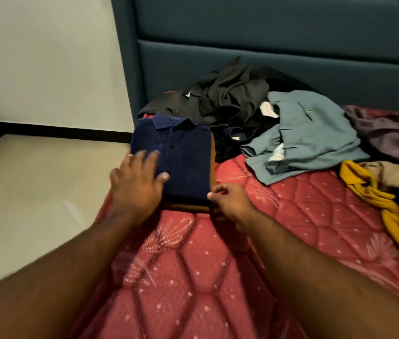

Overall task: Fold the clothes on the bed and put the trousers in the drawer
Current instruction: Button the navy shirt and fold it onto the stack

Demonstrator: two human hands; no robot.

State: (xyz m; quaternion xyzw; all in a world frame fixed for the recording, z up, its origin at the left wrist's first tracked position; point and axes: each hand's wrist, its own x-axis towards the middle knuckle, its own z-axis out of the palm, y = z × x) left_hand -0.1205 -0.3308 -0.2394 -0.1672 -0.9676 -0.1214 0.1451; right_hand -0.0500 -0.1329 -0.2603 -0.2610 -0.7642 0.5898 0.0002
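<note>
pressing flat hand (136, 185), folded knit polo (181, 155)

No text, label or number is legible on any garment here.

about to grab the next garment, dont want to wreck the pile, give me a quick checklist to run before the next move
1. Navy polo shirt folded flat, collar up: ok.
2. It sits squarely on the orange garment beneath: ok, only orange edges show.
3. Left hand flat on the shirt, fingers spread: ok, lift it straight up.
4. Right hand free of the pile: cannot tell, its curled fingers are at the near right corner.
5. Unfolded clothes left: not ok, the dark heap, grey-blue garment and yellow garment are still loose.
6. Trousers found, drawer open: cannot tell, no drawer in view.
</note>
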